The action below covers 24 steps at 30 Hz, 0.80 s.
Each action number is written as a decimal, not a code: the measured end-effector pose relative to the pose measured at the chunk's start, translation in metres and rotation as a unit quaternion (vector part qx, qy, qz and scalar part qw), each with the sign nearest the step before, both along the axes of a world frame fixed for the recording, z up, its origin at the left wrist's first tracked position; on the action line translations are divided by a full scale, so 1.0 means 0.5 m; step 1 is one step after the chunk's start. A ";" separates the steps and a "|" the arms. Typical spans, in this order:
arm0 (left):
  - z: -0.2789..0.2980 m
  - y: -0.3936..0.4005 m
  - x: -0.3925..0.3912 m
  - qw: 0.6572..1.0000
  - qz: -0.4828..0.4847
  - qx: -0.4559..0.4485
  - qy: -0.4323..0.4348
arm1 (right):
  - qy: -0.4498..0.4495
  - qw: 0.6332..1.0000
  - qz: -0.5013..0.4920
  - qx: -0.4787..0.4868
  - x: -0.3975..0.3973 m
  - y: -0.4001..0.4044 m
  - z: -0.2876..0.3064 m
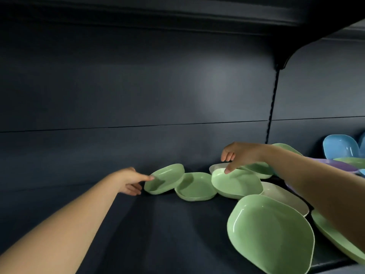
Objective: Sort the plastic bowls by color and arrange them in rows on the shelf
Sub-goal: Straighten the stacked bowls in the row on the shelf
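Note:
Several green bowls lie on the dark shelf (158,224). My left hand (132,180) pinches the left rim of a tilted green bowl (166,179) at the back. A second green bowl (195,186) lies flat beside it. My right hand (241,155) holds the far rim of a third green bowl (237,183), thumb on its inner edge, the bowl tilted over its neighbours. A large green bowl (270,232) stands at the front right. A white bowl (284,196) lies behind it, partly covered.
At the far right, a blue bowl (340,146) leans against the back wall (138,95), above a purple bowl (335,165). More green bowls lie under my right forearm. A bracket (280,64) and upright strip divide the back panels. Another shelf hangs overhead.

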<state>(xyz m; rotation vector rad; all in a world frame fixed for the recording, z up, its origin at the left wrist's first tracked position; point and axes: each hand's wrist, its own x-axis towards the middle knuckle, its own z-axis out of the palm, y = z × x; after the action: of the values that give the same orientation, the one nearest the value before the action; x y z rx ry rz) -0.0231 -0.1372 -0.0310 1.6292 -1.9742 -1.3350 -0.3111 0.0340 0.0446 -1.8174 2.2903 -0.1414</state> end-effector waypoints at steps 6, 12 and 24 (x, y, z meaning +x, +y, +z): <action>-0.039 -0.025 -0.044 0.997 0.056 0.051 0.029 | -0.055 0.998 0.017 0.037 -0.079 -0.045 -0.053; -0.051 -0.027 -0.065 0.993 0.101 0.010 -0.054 | -0.030 0.996 0.054 0.071 -0.088 -0.074 -0.060; -0.057 -0.027 -0.077 0.991 0.124 0.025 -0.041 | -0.074 0.996 0.048 0.018 -0.091 -0.088 -0.064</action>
<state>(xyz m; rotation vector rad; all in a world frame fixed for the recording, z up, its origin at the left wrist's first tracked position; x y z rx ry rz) -0.0618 -0.1507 -0.0594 1.9079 -1.7238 -1.2499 -0.3567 -0.0100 0.0128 -1.8292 2.0894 -0.2104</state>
